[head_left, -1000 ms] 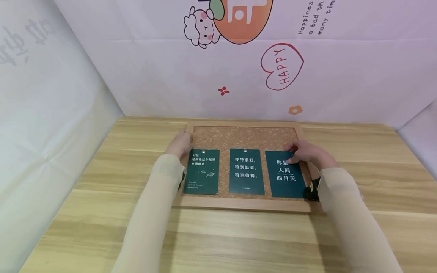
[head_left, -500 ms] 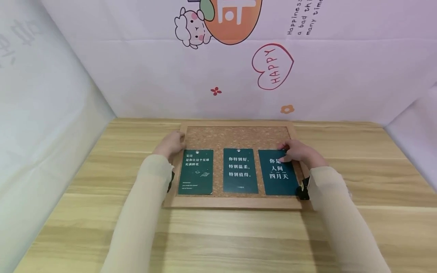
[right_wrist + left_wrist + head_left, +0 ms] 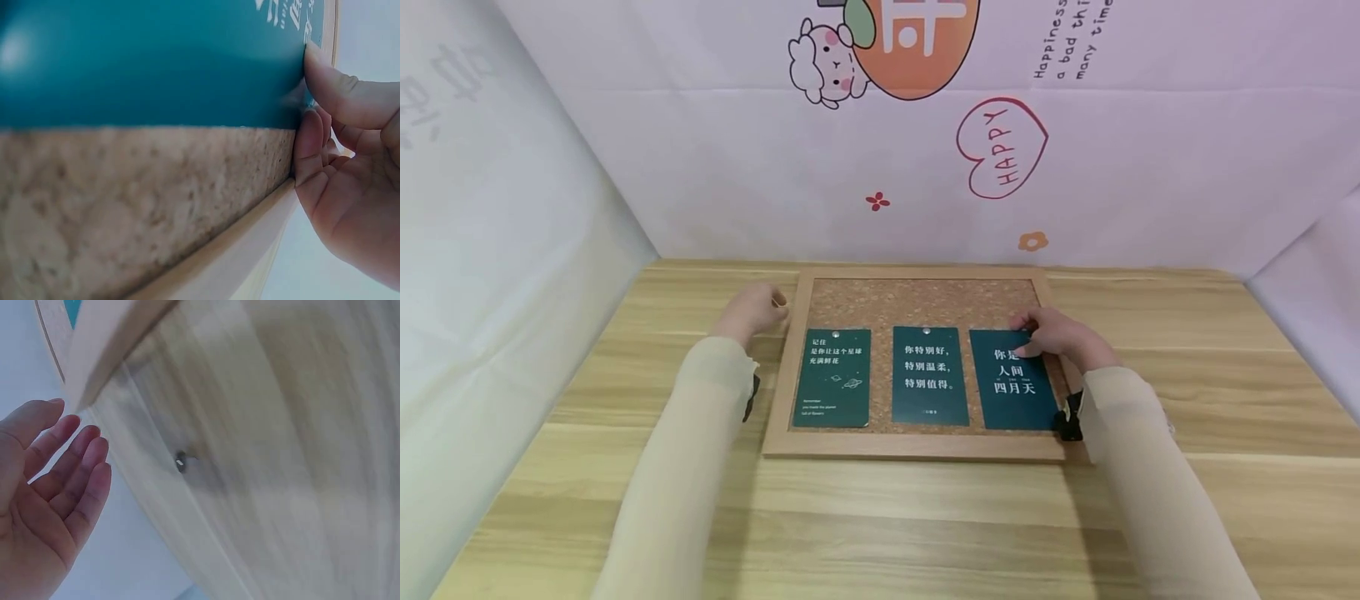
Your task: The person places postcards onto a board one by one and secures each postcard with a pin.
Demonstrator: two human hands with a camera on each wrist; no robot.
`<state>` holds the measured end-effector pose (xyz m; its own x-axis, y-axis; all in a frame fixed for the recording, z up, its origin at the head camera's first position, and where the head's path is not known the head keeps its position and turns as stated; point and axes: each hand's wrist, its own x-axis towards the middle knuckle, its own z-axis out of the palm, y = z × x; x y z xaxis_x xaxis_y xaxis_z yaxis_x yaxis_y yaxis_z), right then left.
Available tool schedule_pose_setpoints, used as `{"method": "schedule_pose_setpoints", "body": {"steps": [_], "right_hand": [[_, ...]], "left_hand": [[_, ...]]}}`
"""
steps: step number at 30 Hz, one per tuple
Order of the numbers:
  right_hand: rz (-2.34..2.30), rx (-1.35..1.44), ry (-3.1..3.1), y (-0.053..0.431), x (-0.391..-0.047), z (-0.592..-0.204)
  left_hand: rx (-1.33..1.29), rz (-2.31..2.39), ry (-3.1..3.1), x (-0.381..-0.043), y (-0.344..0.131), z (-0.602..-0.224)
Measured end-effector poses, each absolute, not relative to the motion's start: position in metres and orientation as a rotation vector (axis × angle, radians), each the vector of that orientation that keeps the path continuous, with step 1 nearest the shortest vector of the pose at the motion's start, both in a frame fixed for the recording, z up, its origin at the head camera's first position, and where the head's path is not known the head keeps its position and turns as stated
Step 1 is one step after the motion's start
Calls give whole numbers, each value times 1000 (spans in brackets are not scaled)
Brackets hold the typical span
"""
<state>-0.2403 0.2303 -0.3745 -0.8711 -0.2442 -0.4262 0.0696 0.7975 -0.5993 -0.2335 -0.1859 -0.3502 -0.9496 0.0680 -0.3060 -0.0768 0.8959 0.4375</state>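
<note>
A wood-framed cork board (image 3: 925, 300) lies on the table. On it are three dark green cards with white writing: a left card (image 3: 831, 392), a middle card (image 3: 928, 379) and a right card (image 3: 1018, 400). A silver pin shows at the top of the left and middle cards. My right hand (image 3: 1060, 337) holds the top of the right card, thumb (image 3: 328, 81) on its face and fingers at its upper edge. My left hand (image 3: 752, 310), fingers loosely bent and holding nothing visible, is off the board's left side. A small shiny pushpin-like piece (image 3: 180, 462) shows on the tabletop near it.
The wooden table (image 3: 917, 525) runs in front of the board and to both sides. A white printed backdrop (image 3: 737, 183) stands behind it, with another white sheet (image 3: 490, 292) along the left.
My left hand has moved left, from the board's left frame edge to beside it. My right hand stays on the right card. The head view has shifted slightly.
</note>
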Motion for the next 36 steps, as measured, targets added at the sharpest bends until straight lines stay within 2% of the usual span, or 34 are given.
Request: {"method": "schedule_pose_setpoints", "body": {"steps": [14, 27, 36], "right_hand": [[-862, -126, 2487, 233, -239, -375], [-873, -136, 2487, 231, -240, -375], [-881, -138, 2481, 232, -239, -375]], "left_hand": [[41, 587, 2726, -223, -213, -357], [-128, 434, 2681, -213, -225, -354], [-131, 385, 2664, -214, -227, -357]]}}
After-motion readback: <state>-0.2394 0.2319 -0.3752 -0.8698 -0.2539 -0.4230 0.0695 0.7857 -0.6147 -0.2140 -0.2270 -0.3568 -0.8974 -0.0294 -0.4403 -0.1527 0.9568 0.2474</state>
